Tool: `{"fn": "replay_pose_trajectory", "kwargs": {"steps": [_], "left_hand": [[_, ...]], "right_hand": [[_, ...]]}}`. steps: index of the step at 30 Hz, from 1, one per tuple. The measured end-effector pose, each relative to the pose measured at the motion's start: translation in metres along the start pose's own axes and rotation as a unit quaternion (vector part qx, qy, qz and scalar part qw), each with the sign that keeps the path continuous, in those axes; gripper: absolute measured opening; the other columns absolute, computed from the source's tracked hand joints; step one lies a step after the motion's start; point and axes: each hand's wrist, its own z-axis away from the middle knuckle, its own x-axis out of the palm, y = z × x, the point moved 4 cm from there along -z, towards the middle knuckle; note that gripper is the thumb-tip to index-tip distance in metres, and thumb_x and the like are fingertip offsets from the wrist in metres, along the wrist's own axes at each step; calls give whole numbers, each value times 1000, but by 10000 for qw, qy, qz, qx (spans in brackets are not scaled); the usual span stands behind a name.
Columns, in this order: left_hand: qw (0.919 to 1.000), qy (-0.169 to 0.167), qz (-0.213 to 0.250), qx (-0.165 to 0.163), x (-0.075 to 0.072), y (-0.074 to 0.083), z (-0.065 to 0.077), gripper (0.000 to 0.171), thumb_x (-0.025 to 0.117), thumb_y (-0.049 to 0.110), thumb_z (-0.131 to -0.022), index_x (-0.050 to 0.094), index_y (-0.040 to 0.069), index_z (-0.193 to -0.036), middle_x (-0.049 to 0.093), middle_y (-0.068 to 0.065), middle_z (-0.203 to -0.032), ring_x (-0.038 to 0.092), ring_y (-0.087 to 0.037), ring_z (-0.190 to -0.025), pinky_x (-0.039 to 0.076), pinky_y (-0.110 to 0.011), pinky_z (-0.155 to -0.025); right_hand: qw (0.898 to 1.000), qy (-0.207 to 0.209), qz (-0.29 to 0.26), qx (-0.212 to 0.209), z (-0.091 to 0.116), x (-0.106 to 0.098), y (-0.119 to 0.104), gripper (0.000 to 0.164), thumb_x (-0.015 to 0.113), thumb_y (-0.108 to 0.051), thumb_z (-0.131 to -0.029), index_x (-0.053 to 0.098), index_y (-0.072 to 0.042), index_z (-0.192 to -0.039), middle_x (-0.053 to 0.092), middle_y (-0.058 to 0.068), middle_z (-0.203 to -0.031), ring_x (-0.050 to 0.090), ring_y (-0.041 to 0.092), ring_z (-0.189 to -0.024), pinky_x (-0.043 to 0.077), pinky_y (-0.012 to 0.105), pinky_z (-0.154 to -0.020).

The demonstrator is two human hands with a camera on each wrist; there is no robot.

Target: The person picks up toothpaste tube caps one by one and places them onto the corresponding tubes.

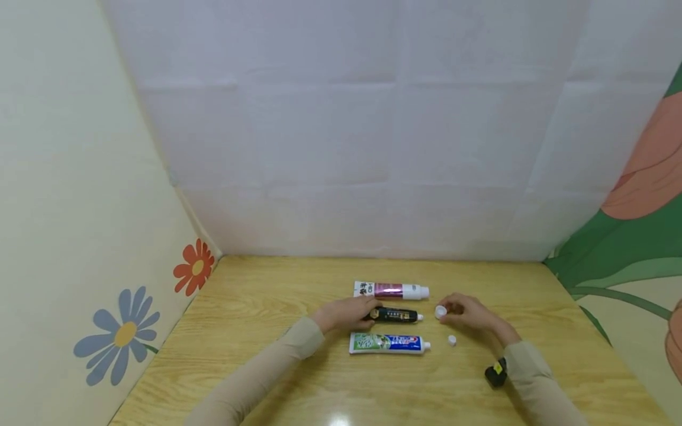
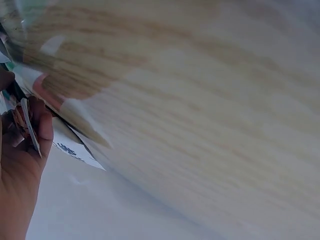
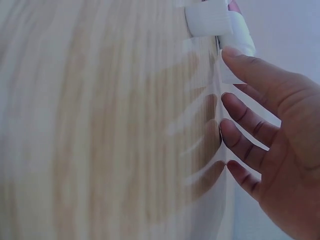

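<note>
My left hand (image 1: pixel 348 312) grips the tail end of a black toothpaste tube (image 1: pixel 396 315), its bare white nozzle pointing right. In the left wrist view the fingers (image 2: pixel 44 125) curl round the flat crimped end. To the right of that nozzle, my right hand (image 1: pixel 471 312) pinches a round white cap (image 1: pixel 440 312) between thumb and index finger. The other fingers (image 3: pixel 242 140) are spread, tips close to the tabletop. A second, smaller white cap (image 1: pixel 452 340) lies on the table in front of the right hand.
Behind the black tube lies a pink and white toothpaste tube (image 1: pixel 389 290) with its white cap on. A green and blue toothpaste tube (image 1: pixel 386 343) with an uncapped nozzle lies in front, on the wooden table (image 1: pixel 298 384). A white sheet (image 1: pixel 389 148) hangs behind.
</note>
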Motion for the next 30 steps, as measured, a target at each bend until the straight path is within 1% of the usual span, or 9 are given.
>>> {"fn": "replay_pose_trajectory", "kwargs": {"steps": [4, 7, 12, 15, 19, 21, 24, 27, 30], "left_hand": [[9999, 104, 14, 73, -1, 1, 0, 46, 51, 30, -93, 42, 8, -132, 54, -4, -120, 54, -12, -105, 44, -23, -94], [9997, 195, 123, 59, -3, 1, 0, 44, 52, 29, -93, 43, 8, -130, 55, -3, -117, 54, -12, -101, 45, -23, -92], [9988, 276, 399, -89, -4, -1, 0, 42, 54, 28, -91, 46, 8, -127, 56, -1, -112, 54, -9, -94, 47, -20, -86], [9975, 404, 558, -156, -6, -3, 1, 42, 55, 28, -91, 46, 8, -127, 56, -2, -113, 54, -9, -95, 47, -21, -86], [9959, 651, 604, -161, -8, -5, 2, 42, 56, 27, -90, 46, 10, -126, 56, -3, -116, 55, -11, -100, 46, -23, -90], [9956, 749, 546, -157, -8, -6, 2, 41, 57, 27, -89, 47, 10, -126, 56, -3, -115, 55, -11, -100, 46, -24, -90], [9953, 865, 419, -147, -8, -9, 3, 40, 55, 29, -90, 47, 10, -125, 56, -1, -111, 54, -10, -95, 47, -22, -86], [9951, 982, 114, -91, -9, -10, 4, 40, 53, 30, -92, 47, 7, -125, 56, -2, -108, 54, -10, -92, 48, -21, -84], [9939, 1101, -95, -34, -11, -9, 5, 42, 51, 32, -93, 47, 5, -125, 57, -2, -108, 55, -10, -92, 48, -21, -85]], "right_hand": [[10000, 22, -39, 56, 0, 1, 2, 30, 68, -31, -83, 63, -13, -107, 59, 0, -95, 52, 11, -85, 44, 25, -73], [9999, 55, -98, 80, 0, 1, 2, 30, 68, -31, -83, 63, -13, -107, 58, 0, -95, 52, 12, -85, 44, 26, -73], [9997, 64, -207, 128, -1, 0, 1, 31, 69, -31, -82, 62, -14, -107, 58, 0, -95, 52, 12, -84, 44, 26, -72], [9996, 58, -269, 116, -1, -1, -1, 32, 70, -30, -82, 62, -13, -107, 58, 1, -95, 52, 12, -84, 45, 26, -72], [9996, 133, -222, 63, -1, -4, -5, 32, 70, -28, -82, 62, -11, -108, 59, 2, -96, 53, 11, -84, 45, 25, -72], [9996, 191, -186, 18, -1, -6, -8, 31, 70, -27, -82, 62, -11, -108, 59, 2, -95, 54, 12, -83, 46, 25, -72], [9996, 230, -167, -60, -1, -8, -13, 31, 69, -25, -82, 62, -10, -108, 59, 3, -95, 54, 13, -82, 46, 24, -71], [9995, 232, -207, -34, -1, -9, -15, 31, 69, -26, -82, 61, -10, -108, 58, 3, -95, 53, 14, -82, 47, 25, -71], [9996, 235, -154, -16, -1, -10, -14, 34, 69, -29, -82, 61, -10, -109, 58, 3, -96, 53, 15, -83, 46, 26, -72]]}}
